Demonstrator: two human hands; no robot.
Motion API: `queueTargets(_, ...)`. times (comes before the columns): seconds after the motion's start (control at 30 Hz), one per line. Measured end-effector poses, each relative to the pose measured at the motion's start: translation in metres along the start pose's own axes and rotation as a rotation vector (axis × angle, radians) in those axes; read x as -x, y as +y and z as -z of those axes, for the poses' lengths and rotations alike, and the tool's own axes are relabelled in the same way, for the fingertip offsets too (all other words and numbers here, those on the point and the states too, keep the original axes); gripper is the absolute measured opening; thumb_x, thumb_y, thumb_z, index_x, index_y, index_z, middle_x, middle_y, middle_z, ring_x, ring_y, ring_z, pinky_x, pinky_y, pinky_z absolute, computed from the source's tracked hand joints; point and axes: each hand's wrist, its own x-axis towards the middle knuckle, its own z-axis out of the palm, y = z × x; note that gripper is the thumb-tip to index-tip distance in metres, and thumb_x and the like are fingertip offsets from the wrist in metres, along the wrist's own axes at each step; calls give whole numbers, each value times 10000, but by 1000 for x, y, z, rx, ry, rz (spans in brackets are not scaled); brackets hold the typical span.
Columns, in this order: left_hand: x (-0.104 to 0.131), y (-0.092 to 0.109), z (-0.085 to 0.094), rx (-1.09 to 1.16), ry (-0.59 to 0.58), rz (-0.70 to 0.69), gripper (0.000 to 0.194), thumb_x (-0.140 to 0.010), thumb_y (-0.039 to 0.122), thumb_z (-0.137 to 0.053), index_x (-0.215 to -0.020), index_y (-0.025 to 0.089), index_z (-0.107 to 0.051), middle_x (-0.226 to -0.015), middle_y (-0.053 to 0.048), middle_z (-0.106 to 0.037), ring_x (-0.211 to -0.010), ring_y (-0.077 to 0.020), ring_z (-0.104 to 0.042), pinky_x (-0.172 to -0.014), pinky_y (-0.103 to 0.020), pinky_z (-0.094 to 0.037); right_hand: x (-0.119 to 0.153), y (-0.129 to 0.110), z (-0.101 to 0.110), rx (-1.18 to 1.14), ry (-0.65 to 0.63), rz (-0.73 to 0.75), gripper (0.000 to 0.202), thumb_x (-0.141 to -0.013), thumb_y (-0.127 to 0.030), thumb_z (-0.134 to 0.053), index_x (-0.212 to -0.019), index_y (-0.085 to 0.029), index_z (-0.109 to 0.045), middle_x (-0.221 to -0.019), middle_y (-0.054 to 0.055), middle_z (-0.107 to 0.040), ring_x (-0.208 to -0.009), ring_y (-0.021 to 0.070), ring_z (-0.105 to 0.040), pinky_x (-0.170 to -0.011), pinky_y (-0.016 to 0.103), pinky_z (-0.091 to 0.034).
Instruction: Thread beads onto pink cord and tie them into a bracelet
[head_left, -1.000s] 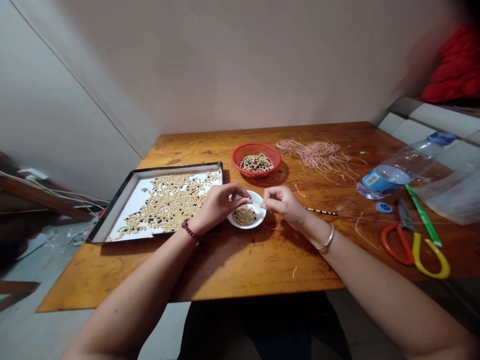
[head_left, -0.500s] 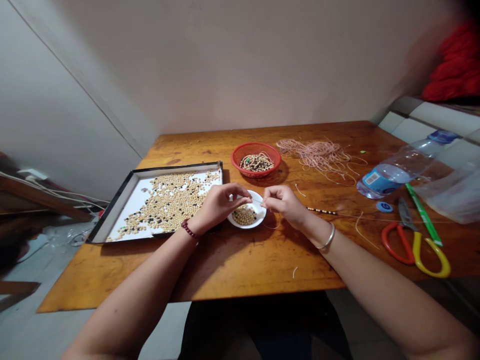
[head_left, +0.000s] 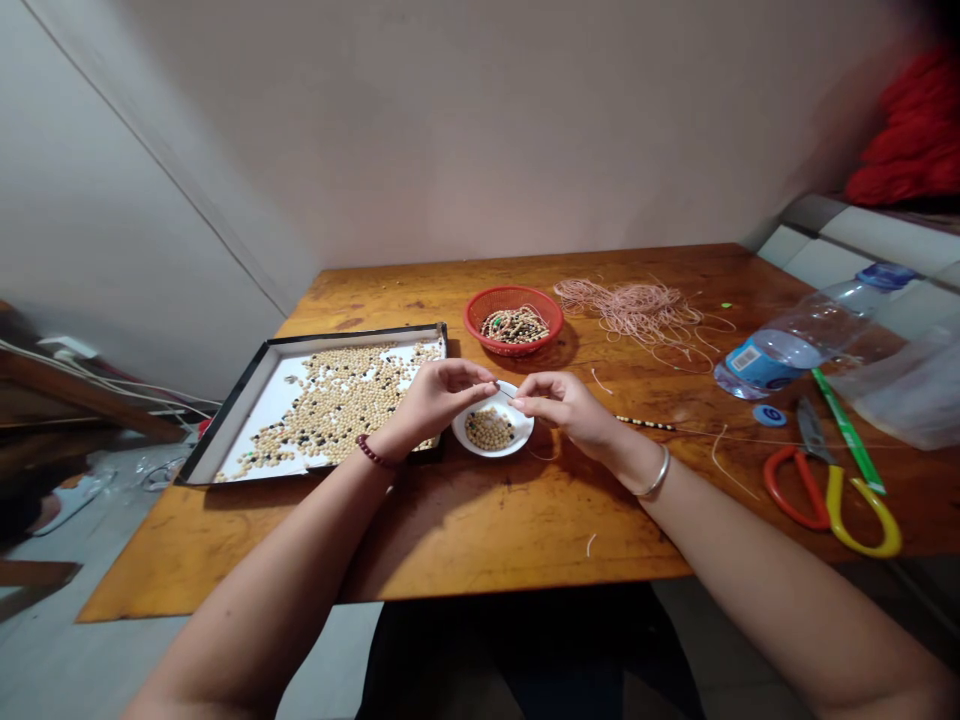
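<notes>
Over a small white bowl (head_left: 493, 451) of pale and dark beads, my left hand (head_left: 444, 396) pinches something dark and tiny, perhaps a bead, at its fingertips. Facing it, my right hand (head_left: 561, 402) is closed on a thin needle (head_left: 507, 393) whose tip points toward the left fingertips. A string of pale and black beads (head_left: 645, 423) lies on the table to the right of my right hand, its thread running on to the right. Left of the bowl is a black-edged tray (head_left: 259, 400) of loose pale and black beads.
Behind the bowl stands a red basket (head_left: 513, 345) of strung beads, beside tangled pink cord (head_left: 637, 310). On the right are a water bottle (head_left: 780, 358), a blue cap (head_left: 769, 415), scissors (head_left: 831, 500), a green pen-like item (head_left: 849, 430) and a plastic bag (head_left: 907, 390).
My left fingertips have risen slightly and moved a little left, and their pinch has shifted. The needle now slants more between the hands. My right hand has moved slightly left.
</notes>
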Motion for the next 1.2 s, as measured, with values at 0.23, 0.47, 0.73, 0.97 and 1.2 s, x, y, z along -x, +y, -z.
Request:
queueTargets(0.23, 0, -2, 1, 29, -58, 24, 310, -739, 368, -714, -929, 122, -702, -932, -109, -723, -823, -180, -679, -735, -298, -560, 0, 2, 0, -36, -28, -18, 215, -636, -335, -755, -704, -146, -677, -681, 6, -630, -621, 104, -529, -605, 231, -400)
queueTargets(0.47, 1, -1, -1, 255, -68, 71, 520, -746, 321, -725, -1202, 129, -567, -1006, -142, -708, -937, -218, -677, -810, -328, -563, -2, 3, 1, -156, 75, -49, 178, -615, -273, -712, -593, -156, -580, -472, -65, -461, -427, 46, -328, -424, 199, -211)
queueTargets(0.73, 1, -1, -2, 319, -59, 69, 554, -745, 325, -727, -1226, 150, -513, -980, -132, -710, -916, -228, -685, -817, -346, -561, -2, 1, -1, -100, 88, -9, 159, -601, -231, -664, -528, -160, -542, -427, -81, -396, -410, 39, -261, -423, 212, -166)
queueTargets(0.97, 1, 1, -2, 336, -63, 107, 493, -742, 264, -730, -1173, 143, -524, -949, -118, -712, -934, -225, -680, -796, -326, -564, -2, 2, 0, -87, 73, -8, 156, -604, -224, -650, -521, -161, -533, -428, -78, -398, -419, 41, -270, -430, 214, -182)
queueTargets(1.2, 2, 3, -3, 335, -67, 119, 476, -734, 250, -731, -1151, 139, -529, -936, -111, -713, -925, -215, -679, -784, -316, -563, -1, -1, 0, -44, 71, -13, 142, -601, -220, -635, -511, -160, -543, -437, -68, -417, -433, 49, -287, -440, 216, -202)
